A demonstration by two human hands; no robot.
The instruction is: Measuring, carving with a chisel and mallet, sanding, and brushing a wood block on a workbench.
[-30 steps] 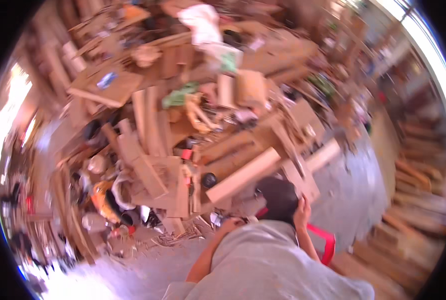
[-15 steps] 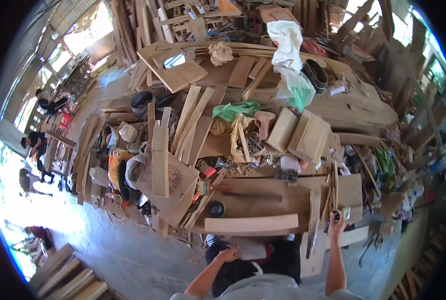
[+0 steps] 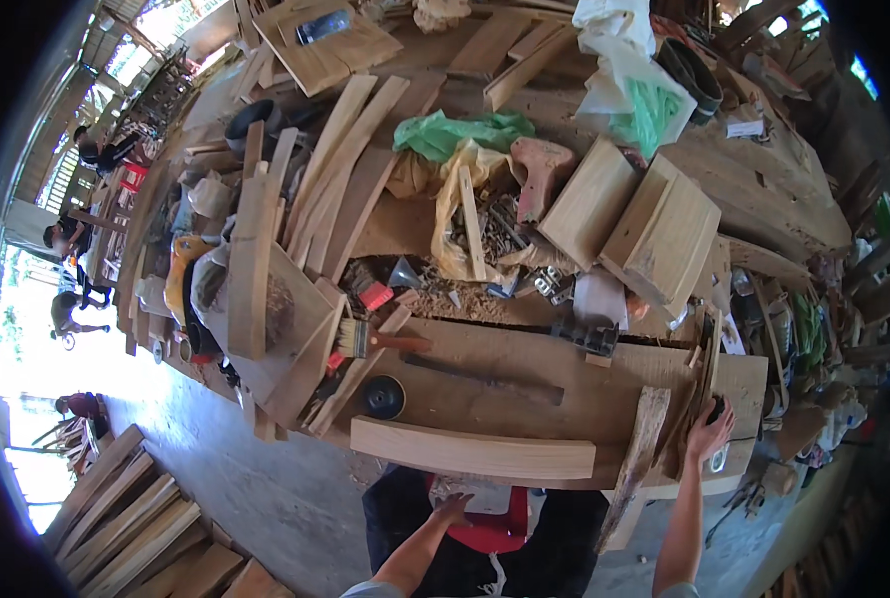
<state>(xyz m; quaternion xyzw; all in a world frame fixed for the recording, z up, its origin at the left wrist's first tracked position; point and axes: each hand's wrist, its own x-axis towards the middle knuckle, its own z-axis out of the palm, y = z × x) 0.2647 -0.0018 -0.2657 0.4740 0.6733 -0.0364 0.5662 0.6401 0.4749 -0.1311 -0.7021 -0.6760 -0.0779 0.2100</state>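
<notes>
Since the earlier frame, in the head view, the dark-trousered legs are parting, uncovering more red stool. At four o'clock, the right hand is grasping a small black object over the desk; gripping looks done, lifting undone. At six, the left hand is hovering, fingers unclear.

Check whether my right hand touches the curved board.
Apart. The head view shows a rough wood strip between the right hand and the curved board.
</notes>
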